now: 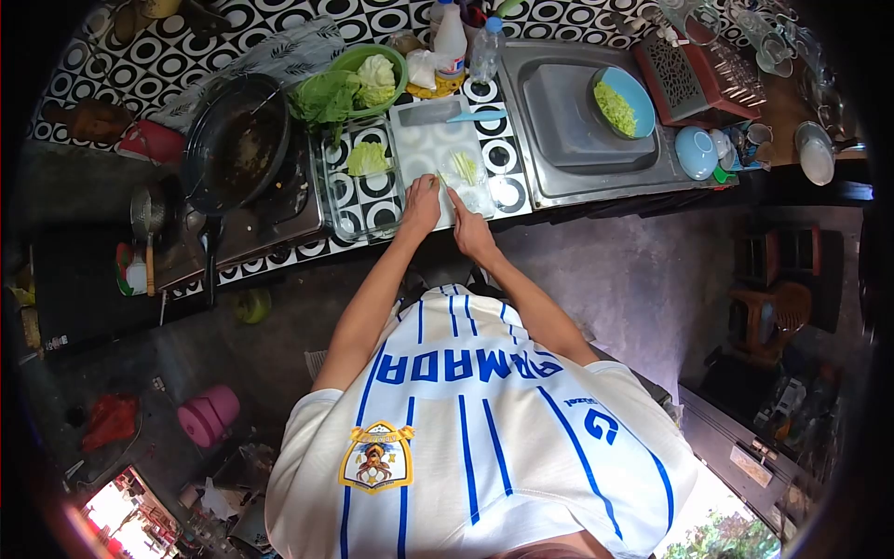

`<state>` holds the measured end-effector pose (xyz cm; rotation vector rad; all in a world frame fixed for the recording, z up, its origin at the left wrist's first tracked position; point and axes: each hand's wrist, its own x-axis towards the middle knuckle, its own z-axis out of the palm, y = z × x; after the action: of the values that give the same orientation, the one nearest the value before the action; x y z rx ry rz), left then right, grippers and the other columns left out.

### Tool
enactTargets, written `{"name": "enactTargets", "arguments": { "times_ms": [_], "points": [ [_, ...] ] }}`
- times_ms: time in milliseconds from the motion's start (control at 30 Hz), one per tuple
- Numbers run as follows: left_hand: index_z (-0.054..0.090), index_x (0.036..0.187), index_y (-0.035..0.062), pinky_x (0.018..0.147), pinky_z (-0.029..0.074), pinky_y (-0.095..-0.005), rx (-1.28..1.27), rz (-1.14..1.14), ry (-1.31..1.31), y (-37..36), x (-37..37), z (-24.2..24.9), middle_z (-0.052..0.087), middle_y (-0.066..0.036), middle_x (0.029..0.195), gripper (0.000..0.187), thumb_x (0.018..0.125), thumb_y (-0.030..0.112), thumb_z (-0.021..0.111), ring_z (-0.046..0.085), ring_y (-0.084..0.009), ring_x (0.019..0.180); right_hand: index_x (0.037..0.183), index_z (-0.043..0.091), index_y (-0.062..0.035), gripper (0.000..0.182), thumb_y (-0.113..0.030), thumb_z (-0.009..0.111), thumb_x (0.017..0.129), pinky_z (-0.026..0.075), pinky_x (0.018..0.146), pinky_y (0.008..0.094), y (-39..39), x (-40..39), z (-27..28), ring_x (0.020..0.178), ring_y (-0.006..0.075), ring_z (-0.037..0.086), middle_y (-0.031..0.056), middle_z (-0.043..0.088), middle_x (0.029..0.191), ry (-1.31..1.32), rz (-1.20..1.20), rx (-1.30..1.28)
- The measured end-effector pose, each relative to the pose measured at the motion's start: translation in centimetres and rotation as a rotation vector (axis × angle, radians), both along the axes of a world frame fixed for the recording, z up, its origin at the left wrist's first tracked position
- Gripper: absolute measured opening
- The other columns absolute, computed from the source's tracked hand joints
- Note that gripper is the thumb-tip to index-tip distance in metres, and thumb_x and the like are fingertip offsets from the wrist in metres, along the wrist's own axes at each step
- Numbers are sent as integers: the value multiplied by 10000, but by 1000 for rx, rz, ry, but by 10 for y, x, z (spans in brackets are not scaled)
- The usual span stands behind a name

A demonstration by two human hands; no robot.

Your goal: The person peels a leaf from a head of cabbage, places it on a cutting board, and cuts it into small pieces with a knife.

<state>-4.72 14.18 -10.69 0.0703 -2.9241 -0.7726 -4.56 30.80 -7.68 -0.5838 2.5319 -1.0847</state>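
A pale cutting board (417,149) lies on the patterned counter. At its near edge, my left hand (422,207) has its fingers pressed together over something green that is mostly hidden. Just to the right, my right hand (470,228) is closed round the handle of a knife (445,193), whose blade points away from me beside the left fingertips. Cut green strips (464,168) lie on the board right of the knife. A cabbage leaf (369,159) rests left of the board. Behind it, a green basin (399,67) holds cabbage and leaves. A blue-handled tool (477,116) lies across the board's far end.
A large black pan (237,144) sits on the stove at the left, its handle toward me. Right of the board is a metal sink (549,186) with a blue bowl (641,97) of shredded greens. Bottles (451,42) stand behind the board.
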Motion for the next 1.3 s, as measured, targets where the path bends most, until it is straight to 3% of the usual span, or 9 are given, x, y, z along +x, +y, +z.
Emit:
{"name": "enactTargets", "arguments": {
  "times_ms": [233,333,533,633,833,1067,1167,1300],
  "points": [
    [630,1243,-31,976,443,-448,-89,-21,-18,3,4,7,595,-150,1236,399,862,45,535,563,-326,1161,1572,286,-278,584,-129,427,1025,467,716,634,3,12,4,746,553,621,357,621,754,-46,-32,131],
    [648,1186,-18,961,440,-440,-100,-19,-25,1,0,8,595,-135,1217,355,853,41,542,565,-312,1145,1568,281,-342,573,-163,412,1040,493,799,628,23,20,2,832,557,639,363,651,859,-80,1,193],
    [657,1155,-13,963,440,-436,-92,-15,-21,2,2,6,596,-127,1211,331,847,39,545,567,-308,1143,1569,285,-320,567,-166,408,1038,480,807,631,18,16,22,836,554,635,361,647,846,-120,-27,116],
    [655,1166,-14,967,444,-433,-103,-24,-4,3,3,7,597,-126,1217,339,849,43,549,568,-308,1144,1563,302,-272,550,-160,417,1037,467,727,637,13,4,13,735,559,612,356,615,734,-47,-29,76],
    [658,1163,-15,965,453,-434,-106,-14,-3,4,2,11,602,-125,1212,339,848,54,556,576,-309,1131,1563,300,-292,553,-163,417,1037,474,727,633,15,3,-2,765,558,623,354,624,760,-44,-18,95],
    [656,1145,-16,972,453,-440,-107,-26,18,2,3,3,603,-126,1197,324,847,55,552,577,-317,1125,1559,255,-419,606,-169,429,1036,489,728,639,33,16,7,781,532,643,334,649,810,-32,25,309],
    [645,1177,-18,988,452,-443,-107,-28,-12,3,5,7,600,-140,1232,351,847,54,549,573,-322,1146,1562,276,-377,586,-165,428,1036,486,731,629,35,12,12,783,533,639,333,647,804,-40,34,291],
    [617,1239,-25,1013,448,-446,-121,-37,-20,2,7,4,581,-163,1306,407,845,70,586,561,-332,1187,1557,300,-346,559,-172,409,1037,484,846,617,28,8,8,901,550,632,355,655,904,-102,-19,99]
  ]
}}
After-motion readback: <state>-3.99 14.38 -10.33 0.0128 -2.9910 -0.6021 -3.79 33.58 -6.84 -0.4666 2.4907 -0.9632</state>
